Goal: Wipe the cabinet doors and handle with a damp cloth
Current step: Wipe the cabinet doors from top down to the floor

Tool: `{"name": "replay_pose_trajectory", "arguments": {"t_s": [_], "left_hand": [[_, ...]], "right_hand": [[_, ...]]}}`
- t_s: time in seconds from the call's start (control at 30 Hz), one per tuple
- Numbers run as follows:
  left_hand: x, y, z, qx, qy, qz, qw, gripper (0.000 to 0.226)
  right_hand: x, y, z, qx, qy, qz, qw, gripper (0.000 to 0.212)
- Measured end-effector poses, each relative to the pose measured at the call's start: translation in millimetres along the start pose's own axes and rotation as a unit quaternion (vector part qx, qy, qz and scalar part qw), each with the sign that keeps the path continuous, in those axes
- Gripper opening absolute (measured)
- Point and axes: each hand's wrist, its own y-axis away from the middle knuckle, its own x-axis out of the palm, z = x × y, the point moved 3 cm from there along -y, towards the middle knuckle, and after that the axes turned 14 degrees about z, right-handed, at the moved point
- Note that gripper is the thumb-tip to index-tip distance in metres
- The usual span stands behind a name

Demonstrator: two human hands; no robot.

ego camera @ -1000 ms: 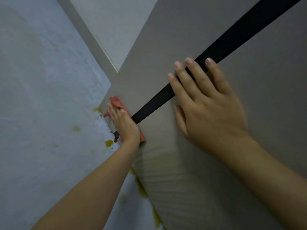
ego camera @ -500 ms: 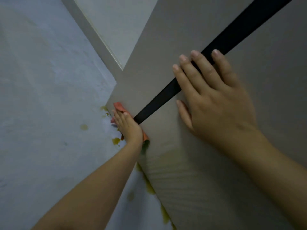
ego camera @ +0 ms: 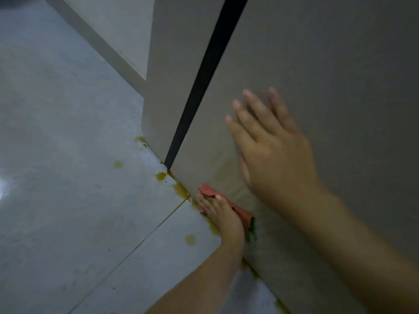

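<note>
A grey cabinet door [ego camera: 328,64] fills the right of the view, with a long black handle strip [ego camera: 205,73] running down its left edge to the floor. My left hand [ego camera: 223,215] presses a pink-orange cloth [ego camera: 242,213] flat against the bottom of the door, just right of the strip's lower end. My right hand [ego camera: 272,155] lies flat on the door above it, fingers straight and spread, a little blurred. A faint yellowish smear shows on the door between the two hands.
Grey floor tiles [ego camera: 68,177] spread out to the left. Several yellow-brown drips [ego camera: 161,176] and a puddle line run along the floor at the foot of the door. A second grey panel [ego camera: 172,53] and a pale wall [ego camera: 122,26] stand behind the strip.
My left hand has slid the cloth along the door's bottom edge, away from the strip's lower end. My right hand has come off the black strip onto the bare door face. The view has swung.
</note>
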Motion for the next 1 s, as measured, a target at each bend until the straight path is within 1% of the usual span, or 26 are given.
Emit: {"name": "replay_pose_trajectory", "arguments": {"t_s": [0.03, 0.07, 0.1, 0.13, 0.23, 0.3, 0.4, 0.5, 0.53, 0.6, 0.63, 0.7, 0.73, 0.77, 0.87, 0.93, 0.97, 1.0], "left_hand": [[1, 2, 2, -0.017, 0.039, -0.013, 0.999, 0.067], [2, 4, 2, -0.024, 0.069, -0.031, 0.997, 0.056], [3, 5, 2, -0.018, 0.081, -0.04, 0.996, 0.054], [3, 3, 1, -0.008, 0.076, -0.043, 0.996, 0.053], [-11, -16, -5, 0.011, 0.041, -0.06, 0.997, 0.053], [-24, -34, -18, 0.01, 0.038, -0.079, 0.996, 0.051], [-36, -47, -32, -0.008, 0.053, -0.098, 0.994, 0.05], [-26, -36, -26, -0.018, 0.044, -0.092, 0.995, 0.053], [-18, -25, -22, -0.024, 0.024, -0.077, 0.996, 0.055], [0, 4, -12, -0.025, -0.032, -0.023, 0.999, 0.064], [8, 13, -8, -0.034, -0.025, -0.01, 0.999, 0.062], [16, 17, 1, -0.089, 0.042, -0.009, 0.995, 0.055], [16, 17, 2, -0.101, 0.046, -0.004, 0.994, 0.054], [13, 16, -1, -0.098, 0.034, -0.001, 0.995, 0.054], [-3, -3, -5, -0.051, 0.014, -0.025, 0.998, 0.053], [-11, -9, -7, -0.059, 0.028, -0.04, 0.997, 0.054], [-10, -6, -8, -0.068, 0.026, -0.04, 0.997, 0.055], [-5, 3, -9, -0.058, 0.008, -0.031, 0.998, 0.057]], "right_hand": [[6, 23, 4, 0.008, -0.011, 0.014, 1.0, 0.046], [10, 44, 8, 0.026, -0.03, 0.029, 0.999, 0.056], [13, 62, 11, 0.052, -0.049, 0.042, 0.997, 0.065], [15, 77, 13, 0.079, -0.067, 0.051, 0.993, 0.066], [18, 116, 15, 0.133, -0.088, 0.031, 0.987, 0.044], [18, 139, 9, 0.15, -0.081, 0.024, 0.985, 0.051], [16, 164, -1, 0.154, -0.062, 0.022, 0.986, 0.057], [18, 170, -5, 0.15, -0.068, 0.008, 0.986, 0.057], [20, 169, -5, 0.15, -0.071, 0.006, 0.986, 0.057], [23, 168, -3, 0.157, -0.072, -0.001, 0.985, 0.057], [24, 167, -2, 0.161, -0.071, -0.006, 0.984, 0.057], [27, 167, -1, 0.161, -0.069, -0.006, 0.985, 0.057], [28, 167, -1, 0.16, -0.069, -0.003, 0.985, 0.057], [28, 169, -3, 0.16, -0.071, -0.002, 0.985, 0.058], [23, 171, -5, 0.155, -0.073, -0.002, 0.985, 0.059], [21, 170, -4, 0.152, -0.078, 0.004, 0.985, 0.06], [21, 170, -4, 0.153, -0.079, 0.008, 0.985, 0.059], [21, 170, -4, 0.154, -0.08, 0.01, 0.985, 0.059]]}}
